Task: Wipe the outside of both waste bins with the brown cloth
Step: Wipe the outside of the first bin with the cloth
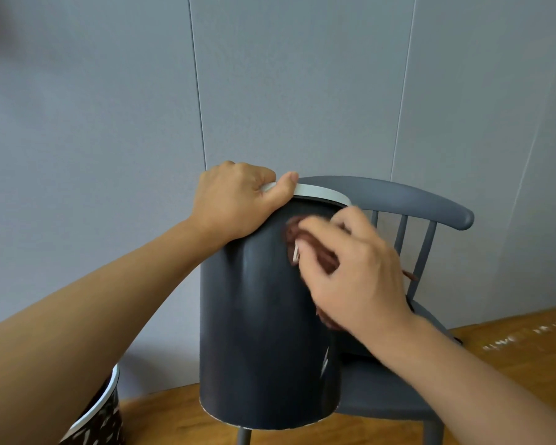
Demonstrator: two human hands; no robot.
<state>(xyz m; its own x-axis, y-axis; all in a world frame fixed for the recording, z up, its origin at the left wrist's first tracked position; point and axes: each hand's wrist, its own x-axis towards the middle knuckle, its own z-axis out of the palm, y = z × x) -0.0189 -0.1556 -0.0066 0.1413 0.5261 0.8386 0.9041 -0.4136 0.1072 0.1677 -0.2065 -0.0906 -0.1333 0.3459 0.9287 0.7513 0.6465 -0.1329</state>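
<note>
— What carries the load here?

— A grey chair (398, 399) with a spindle back, standing on a wooden floor (511, 354) against a grey panelled wall (109, 123).

— And on the seat?

— A dark bin (260, 332) with a white rim, tilted, its base on the seat's front edge.

— Anything else on the floor?

— A second bin (100, 419), dark with white markings, at lower left, partly out of view.

Dark grey waste bin (264, 332): cylindrical, white rim band, matte wall, tilted with its base at the front edge of the grey chair seat (382, 396). Brown cloth (294, 234): bunched, pressed against the bin's upper wall just below the rim. Second waste bin (100, 419): dark with white markings, white rim, upright, bottom-left
</note>
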